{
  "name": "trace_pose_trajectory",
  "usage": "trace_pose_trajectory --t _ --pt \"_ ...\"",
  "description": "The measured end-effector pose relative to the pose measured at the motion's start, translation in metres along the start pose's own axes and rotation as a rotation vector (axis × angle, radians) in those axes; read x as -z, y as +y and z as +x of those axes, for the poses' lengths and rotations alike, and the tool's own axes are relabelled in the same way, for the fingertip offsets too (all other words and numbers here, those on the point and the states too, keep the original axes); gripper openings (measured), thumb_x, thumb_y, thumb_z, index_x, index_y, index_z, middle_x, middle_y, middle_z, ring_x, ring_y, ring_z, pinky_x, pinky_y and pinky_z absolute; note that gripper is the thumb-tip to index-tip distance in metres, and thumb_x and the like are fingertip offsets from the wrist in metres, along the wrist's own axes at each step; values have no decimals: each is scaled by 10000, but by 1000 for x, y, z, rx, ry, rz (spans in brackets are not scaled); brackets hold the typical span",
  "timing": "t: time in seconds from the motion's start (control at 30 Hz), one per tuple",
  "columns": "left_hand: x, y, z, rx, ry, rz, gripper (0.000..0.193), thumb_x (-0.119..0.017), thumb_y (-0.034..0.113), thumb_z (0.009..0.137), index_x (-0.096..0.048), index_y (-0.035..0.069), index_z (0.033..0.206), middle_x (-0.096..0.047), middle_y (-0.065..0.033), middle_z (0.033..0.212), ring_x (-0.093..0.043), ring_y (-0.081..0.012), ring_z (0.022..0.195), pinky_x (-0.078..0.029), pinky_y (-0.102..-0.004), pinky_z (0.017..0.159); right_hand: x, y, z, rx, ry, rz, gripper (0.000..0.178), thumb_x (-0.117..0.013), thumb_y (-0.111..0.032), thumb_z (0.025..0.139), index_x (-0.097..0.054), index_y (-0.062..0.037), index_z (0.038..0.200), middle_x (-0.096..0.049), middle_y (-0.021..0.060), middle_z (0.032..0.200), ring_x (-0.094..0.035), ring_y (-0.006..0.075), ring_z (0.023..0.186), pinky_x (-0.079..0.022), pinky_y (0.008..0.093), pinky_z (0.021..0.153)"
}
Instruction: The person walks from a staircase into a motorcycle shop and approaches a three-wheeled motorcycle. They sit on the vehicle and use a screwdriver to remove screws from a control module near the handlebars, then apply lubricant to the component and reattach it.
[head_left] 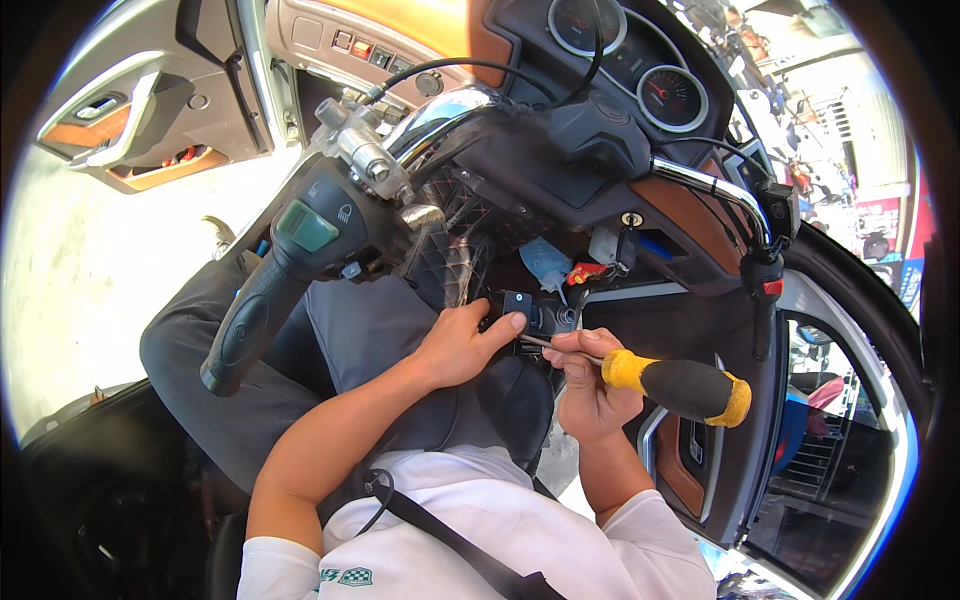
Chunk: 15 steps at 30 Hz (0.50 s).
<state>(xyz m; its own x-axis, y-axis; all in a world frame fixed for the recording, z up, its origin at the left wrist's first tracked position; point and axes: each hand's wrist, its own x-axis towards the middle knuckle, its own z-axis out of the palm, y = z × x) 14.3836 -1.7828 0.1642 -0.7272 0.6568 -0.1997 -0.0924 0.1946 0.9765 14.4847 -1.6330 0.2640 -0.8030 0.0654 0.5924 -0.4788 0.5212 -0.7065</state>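
Low in front of me, my left hand [465, 345] pinches a small black device [538, 316] between thumb and fingers. The device has a flat dark face and a round, lens-like end on its right. My right hand [592, 385] holds a screwdriver [690, 388] with a fat yellow-and-black handle, the fingers closed round the shaft near the handle. The thin shaft points left toward the device's lower edge; whether the tip touches it I cannot tell. My left fingertips are partly hidden behind the device.
The handlebar grip [262, 310] with its switch block stands to the left. Ahead are the dashboard gauges [670, 98], a key [632, 220] in its lock, a pale blue pouch [545, 265] and a red-yellow item [588, 272]. Doors [185, 85] flank both sides; the left one stands open.
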Motion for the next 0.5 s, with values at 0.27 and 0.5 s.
trace_pose_trajectory --t 0.27,0.5 --pt "-1 0 0 13 -10 10 708 -596 592 1007 -639 -110 930 -668 -268 808 -678 -322 759 -513 -443 713 -2 -2 -4 -68 34 8 266 -672 84 982 -590 52 1234 -713 213 1075 -717 197 897 -652 339 821" --pt "-3 -4 1 -7 14 -16 778 -620 633 981 -654 -141 905 -678 -318 801 -718 -398 799 -534 -476 736 -6 -8 1 -210 97 148 223 -699 81 969 -607 41 1168 -718 203 1063 -706 171 829 -621 301 744"
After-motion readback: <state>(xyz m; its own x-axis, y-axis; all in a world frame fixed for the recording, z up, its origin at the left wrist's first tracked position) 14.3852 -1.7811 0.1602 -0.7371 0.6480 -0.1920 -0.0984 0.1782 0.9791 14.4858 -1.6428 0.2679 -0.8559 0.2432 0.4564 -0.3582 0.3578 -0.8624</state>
